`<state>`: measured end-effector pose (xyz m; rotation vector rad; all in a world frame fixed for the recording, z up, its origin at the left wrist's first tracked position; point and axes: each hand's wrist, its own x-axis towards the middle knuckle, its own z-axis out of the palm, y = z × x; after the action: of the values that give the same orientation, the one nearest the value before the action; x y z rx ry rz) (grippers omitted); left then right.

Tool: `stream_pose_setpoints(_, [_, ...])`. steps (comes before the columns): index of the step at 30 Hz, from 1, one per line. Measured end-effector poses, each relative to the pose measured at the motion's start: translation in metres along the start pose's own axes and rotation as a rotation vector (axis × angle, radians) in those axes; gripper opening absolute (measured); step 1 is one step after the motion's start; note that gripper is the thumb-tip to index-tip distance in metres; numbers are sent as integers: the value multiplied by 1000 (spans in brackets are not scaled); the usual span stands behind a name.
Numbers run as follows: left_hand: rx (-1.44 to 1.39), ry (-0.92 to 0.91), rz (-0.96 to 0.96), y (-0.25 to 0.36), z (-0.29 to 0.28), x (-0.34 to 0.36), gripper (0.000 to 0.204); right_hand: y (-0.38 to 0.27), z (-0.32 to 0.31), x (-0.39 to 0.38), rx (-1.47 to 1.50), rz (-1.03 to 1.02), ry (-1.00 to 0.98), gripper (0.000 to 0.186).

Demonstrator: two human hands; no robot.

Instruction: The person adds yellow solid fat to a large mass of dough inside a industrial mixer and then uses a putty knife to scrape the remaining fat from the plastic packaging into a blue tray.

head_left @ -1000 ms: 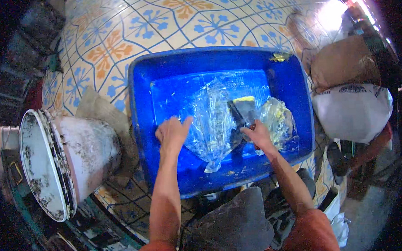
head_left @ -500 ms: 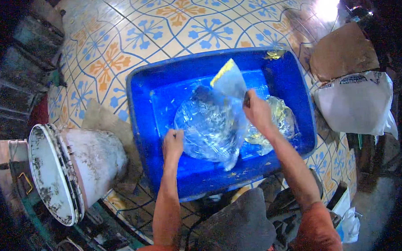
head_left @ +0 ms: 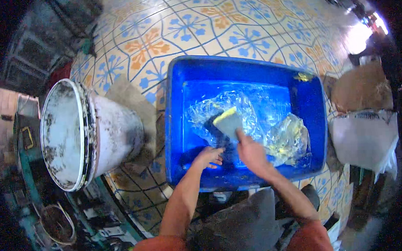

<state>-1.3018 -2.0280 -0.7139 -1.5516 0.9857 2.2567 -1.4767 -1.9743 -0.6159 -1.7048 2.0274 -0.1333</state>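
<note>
My right hand is closed round the handle of a wide putty knife, its grey blade tilted up over the blue tub. A strip of yellow paste clings to the blade's edge. My left hand hovers over the tub's near left part, fingers spread and holding nothing. Beneath the blade a crumpled clear plastic sheet covers much of the tub's floor. Farther right in the tub lies another wadded clear plastic, streaked with yellow.
Left of the tub is a white bucket with dark smears, beside a flat brownish sheet. A brown object and a white sack stand to the right. Yellow paste marks the tub's far right corner. Patterned tiles stretch beyond.
My left hand has come away from the plastic's left edge and opened. The plastic has dropped and spread on the tub floor. The putty knife is lower. The whole view has shifted.
</note>
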Motion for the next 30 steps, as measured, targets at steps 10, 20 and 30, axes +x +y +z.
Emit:
stream_pose_setpoints(10, [238,99,9,-40,7,61,41,5,73,101,-189,-4,-10,67])
stream_pose_setpoints(20, [61,-298,-60,-20,-6,29,33,25,28,28,-52,-140,-89,53])
stream_pose_setpoints(30, [153,-340,-109,-5,6,32,25,4,54,154,-69,-145,41,53])
